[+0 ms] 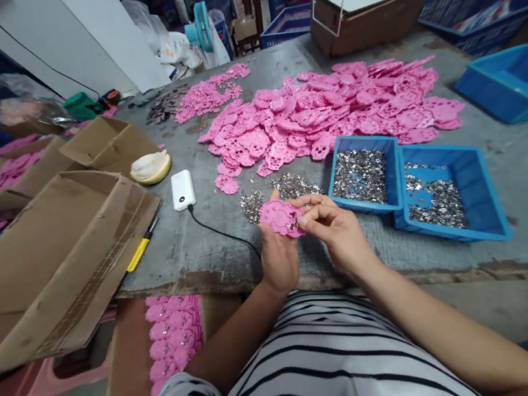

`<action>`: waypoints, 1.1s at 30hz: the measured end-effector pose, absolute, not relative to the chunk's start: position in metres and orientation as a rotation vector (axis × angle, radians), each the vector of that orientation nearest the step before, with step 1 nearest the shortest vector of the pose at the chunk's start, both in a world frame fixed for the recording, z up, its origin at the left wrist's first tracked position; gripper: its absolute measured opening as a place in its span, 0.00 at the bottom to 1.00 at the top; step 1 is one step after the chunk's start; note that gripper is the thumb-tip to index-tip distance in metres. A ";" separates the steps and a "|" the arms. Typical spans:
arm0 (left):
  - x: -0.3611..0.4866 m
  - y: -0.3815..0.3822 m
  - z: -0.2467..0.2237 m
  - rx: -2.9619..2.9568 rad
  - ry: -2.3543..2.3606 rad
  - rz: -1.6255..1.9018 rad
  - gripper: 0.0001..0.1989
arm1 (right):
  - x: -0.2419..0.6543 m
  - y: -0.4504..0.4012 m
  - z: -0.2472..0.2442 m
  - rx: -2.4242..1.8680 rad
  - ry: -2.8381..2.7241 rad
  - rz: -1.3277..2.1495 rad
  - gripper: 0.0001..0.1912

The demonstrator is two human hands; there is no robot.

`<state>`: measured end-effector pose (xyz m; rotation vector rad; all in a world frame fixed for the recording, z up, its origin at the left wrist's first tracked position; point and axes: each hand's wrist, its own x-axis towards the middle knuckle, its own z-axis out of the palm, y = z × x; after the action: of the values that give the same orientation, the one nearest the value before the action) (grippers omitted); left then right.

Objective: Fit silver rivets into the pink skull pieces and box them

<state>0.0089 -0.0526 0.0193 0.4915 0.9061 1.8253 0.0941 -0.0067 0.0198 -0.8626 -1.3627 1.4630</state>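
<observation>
My left hand (279,255) is closed on a flat pink plastic piece (276,217) with a moulded outline, held above the table's front edge. The fingers of my right hand (332,228) pinch at the right end of that piece, where a small shiny metal bit shows; whether it sits in the plastic or between the fingertips I cannot tell. Just behind the hands lie loose small metal parts (294,185). To the right stand two blue trays, the nearer-left tray (373,207) and the right tray (487,229), both holding such metal parts.
A large heap of pink pieces (311,113) covers the table's middle. Left are a white power bank (183,190) with a cable, a yellow cutter (138,254), a peeled fruit (152,168) and cardboard boxes (56,253). Finished-looking rows of pink pieces (172,335) fill a box below.
</observation>
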 end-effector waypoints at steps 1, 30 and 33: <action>0.010 -0.053 0.020 0.490 0.897 1.827 0.35 | 0.094 -0.007 0.020 -0.854 -1.358 1.460 0.09; 0.005 -0.046 0.021 0.466 0.959 1.581 0.29 | 0.234 0.083 0.035 -2.115 -2.129 0.306 0.08; 0.007 -0.045 0.020 0.508 0.993 1.525 0.26 | 0.240 0.086 0.029 -2.227 -2.411 0.326 0.09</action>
<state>0.0072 -0.0453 0.0198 0.5078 0.9931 1.5248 0.2400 0.0862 0.0293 -2.2269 -2.4113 0.3256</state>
